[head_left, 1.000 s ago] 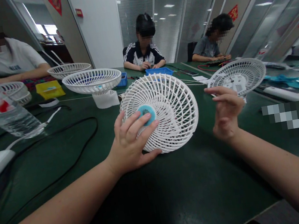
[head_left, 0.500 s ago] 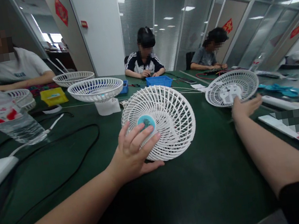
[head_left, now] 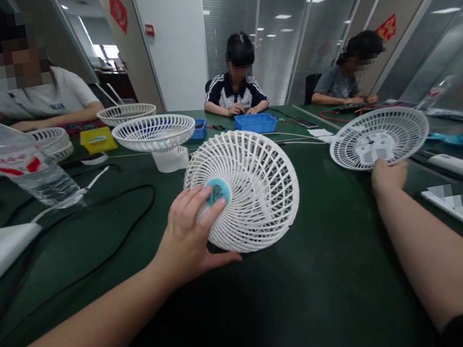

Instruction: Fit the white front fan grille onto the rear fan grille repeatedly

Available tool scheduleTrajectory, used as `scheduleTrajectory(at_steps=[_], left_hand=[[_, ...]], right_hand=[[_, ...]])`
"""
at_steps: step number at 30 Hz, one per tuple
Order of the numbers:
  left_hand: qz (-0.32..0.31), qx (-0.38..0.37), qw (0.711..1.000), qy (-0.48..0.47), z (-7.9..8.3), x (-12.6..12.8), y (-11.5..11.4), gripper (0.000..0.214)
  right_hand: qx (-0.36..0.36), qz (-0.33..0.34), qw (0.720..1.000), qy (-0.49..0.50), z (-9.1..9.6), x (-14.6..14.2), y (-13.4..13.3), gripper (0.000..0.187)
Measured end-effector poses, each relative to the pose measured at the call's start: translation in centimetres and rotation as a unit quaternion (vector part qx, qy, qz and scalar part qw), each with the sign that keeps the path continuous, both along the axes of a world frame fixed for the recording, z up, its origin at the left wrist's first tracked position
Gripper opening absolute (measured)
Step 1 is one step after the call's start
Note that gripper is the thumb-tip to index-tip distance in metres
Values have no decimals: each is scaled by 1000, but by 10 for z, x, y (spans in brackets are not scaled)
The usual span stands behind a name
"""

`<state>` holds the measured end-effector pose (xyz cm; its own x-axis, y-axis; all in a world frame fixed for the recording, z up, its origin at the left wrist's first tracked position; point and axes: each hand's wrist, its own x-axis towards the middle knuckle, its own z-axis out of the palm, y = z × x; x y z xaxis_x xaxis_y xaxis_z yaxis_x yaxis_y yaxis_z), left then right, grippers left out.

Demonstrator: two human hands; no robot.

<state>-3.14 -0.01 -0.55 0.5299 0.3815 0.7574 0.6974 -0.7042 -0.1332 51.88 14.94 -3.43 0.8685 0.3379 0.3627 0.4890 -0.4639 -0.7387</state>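
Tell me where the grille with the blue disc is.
In the head view, the grille is tilted mid-picture, held by the left hand and nearer the camera than the larger blue tray.

White fan grille (head_left: 255, 187) (blue badge (head_left: 221, 188) at hub), tilted in left hand (head_left: 191, 227); second grille (head_left: 375, 146), slotted, face up, at right hand (head_left: 390, 176).

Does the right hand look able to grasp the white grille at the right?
Probably yes: the right hand is at the near side of the white grille, with nothing seen between them.
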Motion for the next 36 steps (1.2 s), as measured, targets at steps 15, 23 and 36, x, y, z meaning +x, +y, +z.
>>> scheduleTrajectory(at_steps=[15,23,36], left_hand=[[-34,10,998,51,-10,58,80,84],[-35,-59,996,63,-15,179,211,94],[24,-127,991,33,-12,267,237,78]], right_hand=[[-27,-9,998,60,10,-10,-1,54],[-34,-8,998,55,12,-13,-1,58],[-49,-10,998,44,5,-6,7,64]])
